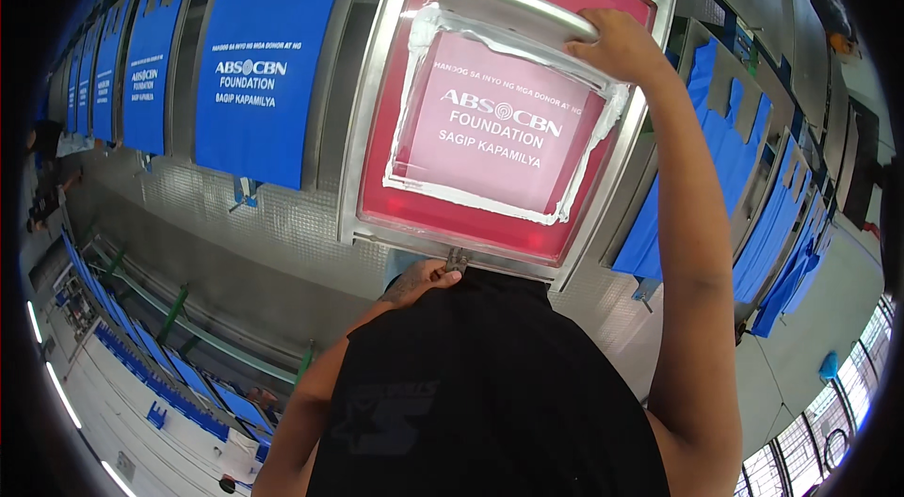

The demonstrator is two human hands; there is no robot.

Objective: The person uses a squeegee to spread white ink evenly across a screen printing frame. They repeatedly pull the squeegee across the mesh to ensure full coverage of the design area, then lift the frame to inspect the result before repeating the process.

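A screen-printing frame [367,111] with metal sides and a pink-red mesh lies in front of me. White ink [411,106] is smeared in a rough border around the pale printed window [490,135] in its middle, which carries white lettering. My right hand [617,47] is closed around the right end of a long metal squeegee [513,6], which lies slantwise across the far side of the window. My left hand [426,280] is closed on a small metal bracket [458,259] at the middle of the frame's near edge.
Blue printed bags [259,64] lie flat on metal boards to the left, in a row running away from me. More blue bags [702,168] lie on boards to the right. The boards sit along a metal table [282,215]. Behind at lower left runs another row of blue bags [141,337].
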